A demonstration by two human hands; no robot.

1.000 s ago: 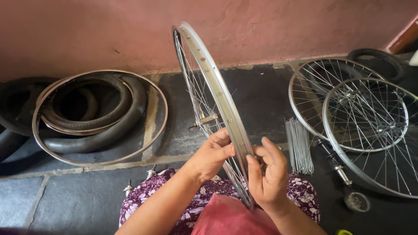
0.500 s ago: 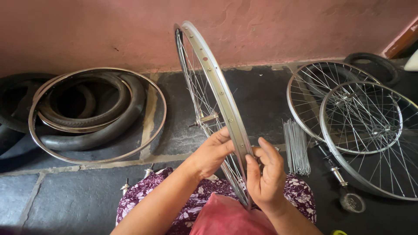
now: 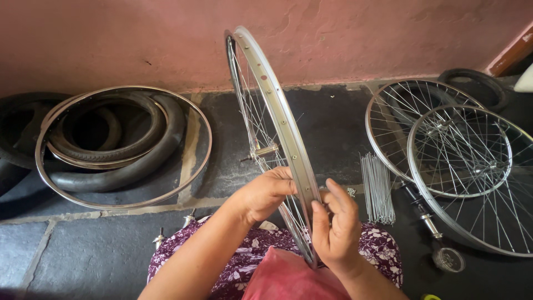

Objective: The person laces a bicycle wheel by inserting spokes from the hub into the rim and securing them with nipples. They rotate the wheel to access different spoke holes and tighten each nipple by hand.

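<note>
Far left: black tyres lie flat on the dark stone floor against the pink wall.
Left pile: a bare metal rim rings more black tyres, all lying flat on the floor.
Centre: a spoked bicycle wheel stands upright, edge-on to the camera, its top near the wall and its bottom down at the person's lap.
Hub: the metal hub sits on the wheel's left side, above the left hand.
Left hand: the left hand is on the left side of the wheel, fingers curled together against the rim and spokes; whether they pinch a spoke cannot be told.
Right hand: the right hand is on the right side of the rim, thumb pressed on the rim's edge, fingers bent and slightly apart, tips toward the rim.
Lap: floral purple clothing and a pink cloth lie under the wheel's bottom.
Right of hands: a bundle of loose silver spokes lies on the floor.
Far right: two spoked wheels lie flat, overlapping, with a black tyre behind them.
</note>
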